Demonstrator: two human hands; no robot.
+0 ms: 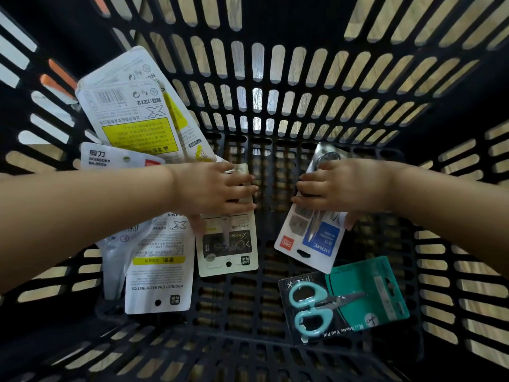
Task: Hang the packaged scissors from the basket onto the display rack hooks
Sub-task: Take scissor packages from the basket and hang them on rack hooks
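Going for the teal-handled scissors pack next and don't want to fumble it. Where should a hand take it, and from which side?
Judging by its pose, grip the teal scissors pack by the flat card end with the hang hole, away from the bulky handles. It lies flat on the basket floor, apart from the other packs, so come from above and pinch that edge.

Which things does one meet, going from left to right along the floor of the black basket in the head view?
White package with yellow warning strip → cream package printed "Office", under the left hand → white package with blue "HOME" label, under the right hand → teal card with mint-handled scissors, all inside the black slotted plastic basket.
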